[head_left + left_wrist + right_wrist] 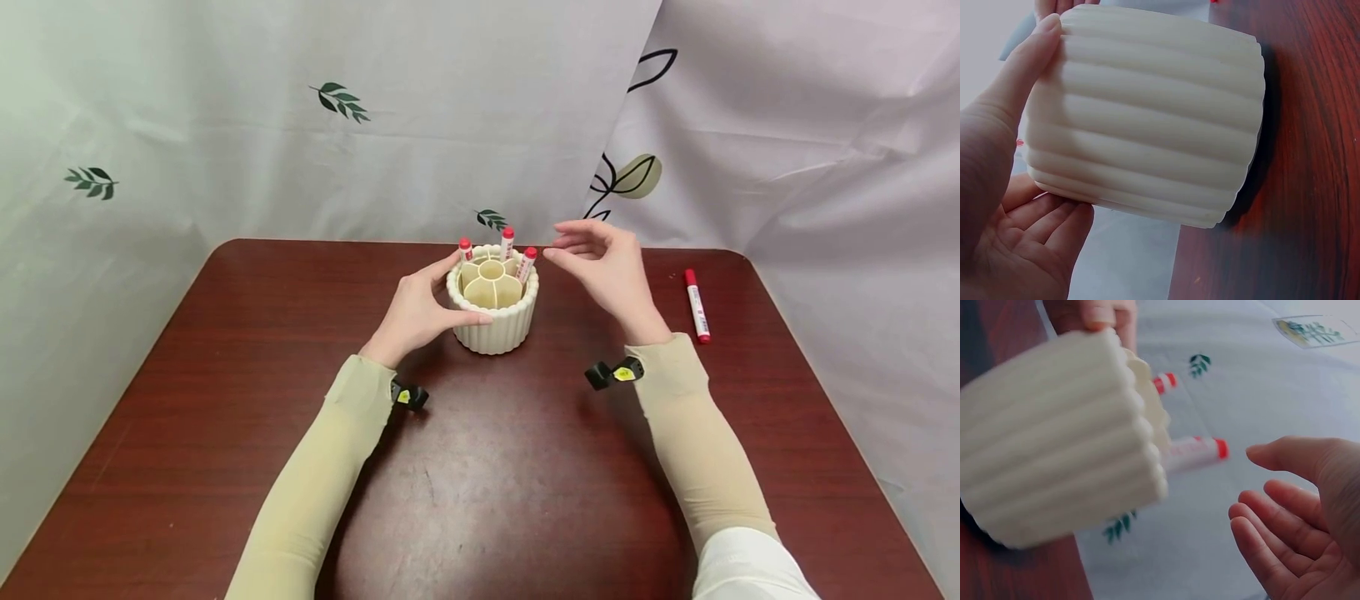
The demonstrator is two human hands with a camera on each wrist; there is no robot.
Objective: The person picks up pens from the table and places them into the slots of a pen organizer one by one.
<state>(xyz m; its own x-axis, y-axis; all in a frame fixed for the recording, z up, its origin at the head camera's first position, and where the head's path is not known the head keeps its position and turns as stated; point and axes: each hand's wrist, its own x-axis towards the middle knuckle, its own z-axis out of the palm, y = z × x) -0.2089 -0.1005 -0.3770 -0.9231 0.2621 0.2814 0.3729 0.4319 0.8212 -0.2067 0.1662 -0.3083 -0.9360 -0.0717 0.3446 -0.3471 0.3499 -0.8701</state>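
Note:
A cream ribbed pen holder (495, 329) with several inner compartments stands on the table. My left hand (416, 312) grips its rim from the left, thumb across the front and fingers round the far side; the left wrist view shows the ribbed wall (1154, 119) between them. Three red-capped markers stand in the holder: a left marker (466, 248), a back marker (507, 242) and a right marker (527, 263). Just right of that last one my right hand (609, 267) hovers, fingers extended and holding nothing. In the right wrist view a gap separates its thumb from the marker's red cap (1222, 449).
Another red-and-white marker (697, 308) lies on the dark red-brown table (480, 500), to the right of my right hand. Behind the table hangs a pale curtain (420, 167) with leaf prints.

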